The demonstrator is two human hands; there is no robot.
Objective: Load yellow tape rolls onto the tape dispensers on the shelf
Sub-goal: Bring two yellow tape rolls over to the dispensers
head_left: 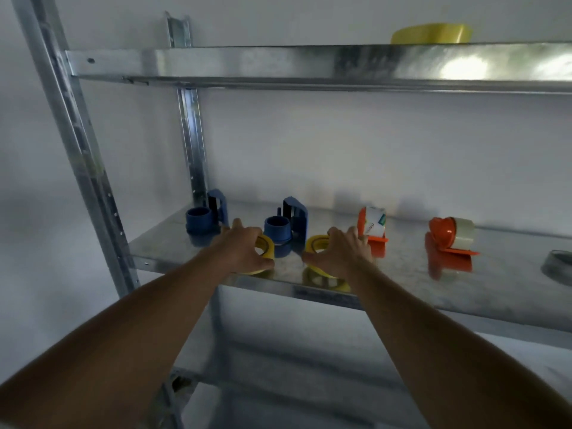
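- The left blue dispenser (204,219) stands far left on the middle shelf (402,274), near the rear upright. Its round hub opens upward, so its axis is vertical, and the hub is bare.
- The left hand (244,250) sits just right of and nearer the viewer than that dispenser. Its fingers curl over the left yellow roll (265,248) and the thumb hooks under the near edge: it grips the roll.
- This roll is tilted, its hole facing up and toward the viewer. My judgement: it must be tipped level, hole down, before it slides over a vertical hub.
- The second blue dispenser (286,226) stands between the two hands, hub also upright and bare. It lies beyond and right of the left hand, beyond and left of the right hand; both look about equally near.
- The right yellow roll (315,244) rests near the shelf's front edge, tilted likewise, its reflection showing below on the metal.
- The right hand (339,253) holds it from the right side, fingers curled over the rim, thumb toward the left.
- Two orange dispensers (373,232) and (450,239) stand further right, each already carrying tape.
- A wide yellow roll (431,34) lies flat on the upper shelf.
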